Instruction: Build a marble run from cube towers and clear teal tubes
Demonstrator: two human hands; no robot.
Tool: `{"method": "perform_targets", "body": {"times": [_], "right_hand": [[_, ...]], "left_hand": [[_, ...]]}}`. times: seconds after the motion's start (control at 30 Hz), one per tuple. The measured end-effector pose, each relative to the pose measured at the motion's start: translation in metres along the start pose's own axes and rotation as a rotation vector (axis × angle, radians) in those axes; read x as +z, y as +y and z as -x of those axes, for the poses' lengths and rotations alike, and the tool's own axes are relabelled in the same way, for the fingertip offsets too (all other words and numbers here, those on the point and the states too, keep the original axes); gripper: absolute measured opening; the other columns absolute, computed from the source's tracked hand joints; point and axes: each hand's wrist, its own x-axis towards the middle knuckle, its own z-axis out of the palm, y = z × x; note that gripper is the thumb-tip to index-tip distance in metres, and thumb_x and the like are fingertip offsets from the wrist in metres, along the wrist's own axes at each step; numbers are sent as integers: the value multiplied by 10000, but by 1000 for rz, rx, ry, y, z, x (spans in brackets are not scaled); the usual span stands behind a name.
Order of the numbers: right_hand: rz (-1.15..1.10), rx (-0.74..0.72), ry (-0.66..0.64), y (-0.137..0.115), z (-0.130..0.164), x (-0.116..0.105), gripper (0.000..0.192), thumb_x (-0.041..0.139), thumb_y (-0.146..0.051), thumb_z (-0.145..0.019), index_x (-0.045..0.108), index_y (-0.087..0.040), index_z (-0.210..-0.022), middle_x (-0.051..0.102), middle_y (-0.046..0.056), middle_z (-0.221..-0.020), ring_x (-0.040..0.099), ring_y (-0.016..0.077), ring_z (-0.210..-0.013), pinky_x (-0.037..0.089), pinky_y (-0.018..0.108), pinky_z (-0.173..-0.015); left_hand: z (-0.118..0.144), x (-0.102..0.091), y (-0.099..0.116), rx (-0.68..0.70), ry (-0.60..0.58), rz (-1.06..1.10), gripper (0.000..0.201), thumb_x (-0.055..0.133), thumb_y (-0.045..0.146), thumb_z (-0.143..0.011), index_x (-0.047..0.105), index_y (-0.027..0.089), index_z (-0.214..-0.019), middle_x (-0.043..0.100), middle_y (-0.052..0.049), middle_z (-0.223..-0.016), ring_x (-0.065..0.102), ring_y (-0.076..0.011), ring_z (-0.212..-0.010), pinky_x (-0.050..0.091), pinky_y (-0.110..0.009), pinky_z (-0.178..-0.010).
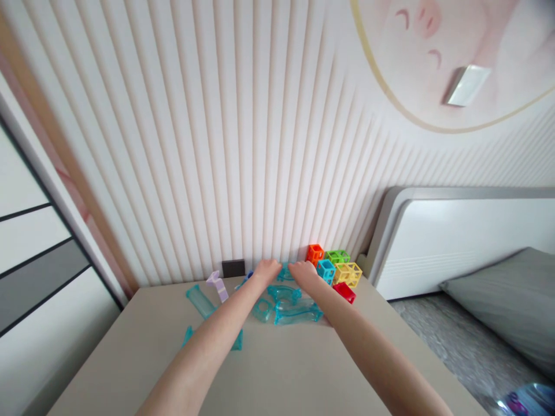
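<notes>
Both hands reach to the far edge of the table [277, 370], close to the ribbed wall. The left hand [265, 270] and right hand [303, 271] lie almost side by side with a small clear teal piece [284, 273] between them. Both hands seem to touch it, but the fingers curl away from the camera, so I cannot tell how far either grip is closed or whether it truly pinches the piece.

Nearer than the teal piece lie more clear teal track parts: a curved one [284, 293], a ring [262, 310] and a long arch [298, 312]. Left of the teal piece lie a straight tube [200, 300] and a lilac piece [217, 285]. Right of it sit open cubes in a cluster: orange [314, 253], blue [326, 270], green [337, 256], yellow [347, 274] and red [344, 292]. A bed [498, 289] stands well to the right of the table.
</notes>
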Motion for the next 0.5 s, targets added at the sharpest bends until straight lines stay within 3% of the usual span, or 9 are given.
{"method": "perform_targets", "body": {"times": [0.5], "right_hand": [[0,-11,75,2,10,5,294,633,-346,-980,632,-161,-1209,663,78,-1197,672,213,-1019,578,422,-875]], "left_hand": [[-17,16,-15,110,70,-75,348,622,359,-967,599,182,-1266,624,-100,-1283,649,-236,-1078,568,-453,-907]]}}
